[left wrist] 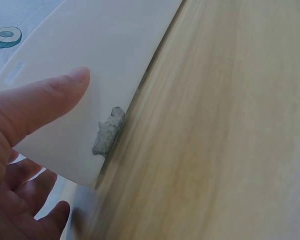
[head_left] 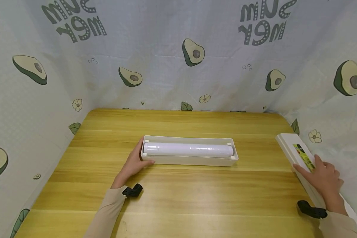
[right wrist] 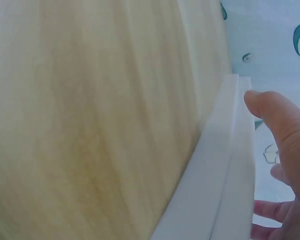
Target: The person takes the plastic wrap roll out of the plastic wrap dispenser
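Two light, stiff pieces, we judge, best held at edges: left hand (head_left: 135, 159) grips the box (head_left: 187, 160), right hand (head_left: 324, 177) the lid (head_left: 289, 141).

We see a white box (head_left: 188, 161), lilac-white roll (head_left: 188, 150), white case (head_left: 287, 140) with yellow-green label (head_left: 304, 157), beige sleeves (head_left: 104, 213), yellow-brown grained table (head_left: 202, 198) and avocado-printed white curtain (head_left: 160, 39).

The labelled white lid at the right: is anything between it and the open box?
Nothing visible: in the head view, only wooden tabletop lies between the white lid and the open box. The left hand is at the box's opposite end, off that path.
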`<state>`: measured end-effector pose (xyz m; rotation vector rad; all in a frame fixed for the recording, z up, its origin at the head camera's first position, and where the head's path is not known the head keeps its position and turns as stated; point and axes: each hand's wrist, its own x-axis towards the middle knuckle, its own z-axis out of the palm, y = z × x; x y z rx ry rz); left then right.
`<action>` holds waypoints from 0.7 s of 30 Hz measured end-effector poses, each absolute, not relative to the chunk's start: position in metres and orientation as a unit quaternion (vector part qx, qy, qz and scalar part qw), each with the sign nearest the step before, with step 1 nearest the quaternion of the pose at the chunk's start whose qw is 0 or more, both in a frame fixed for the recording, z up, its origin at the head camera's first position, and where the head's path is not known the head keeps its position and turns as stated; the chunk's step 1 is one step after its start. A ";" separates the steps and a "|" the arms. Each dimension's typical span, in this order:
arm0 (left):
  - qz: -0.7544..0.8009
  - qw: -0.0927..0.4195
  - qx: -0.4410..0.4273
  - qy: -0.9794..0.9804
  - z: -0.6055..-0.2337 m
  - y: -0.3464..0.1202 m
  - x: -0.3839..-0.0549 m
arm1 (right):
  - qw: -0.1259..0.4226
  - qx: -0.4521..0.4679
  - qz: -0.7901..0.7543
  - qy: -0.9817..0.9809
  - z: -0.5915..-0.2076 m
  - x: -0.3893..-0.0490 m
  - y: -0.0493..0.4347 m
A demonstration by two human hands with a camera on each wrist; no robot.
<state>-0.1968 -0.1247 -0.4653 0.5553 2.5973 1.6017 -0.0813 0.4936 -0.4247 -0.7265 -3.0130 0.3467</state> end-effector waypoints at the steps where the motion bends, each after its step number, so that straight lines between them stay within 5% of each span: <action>1: 0.516 0.020 0.179 0.837 -0.465 -0.125 -0.197 | 0.014 -0.228 0.111 -0.967 -0.424 -0.082 0.493; 21: 0.524 0.024 0.174 0.834 -0.463 -0.124 -0.195 | 0.131 -0.119 0.106 -0.978 -0.421 -0.084 0.475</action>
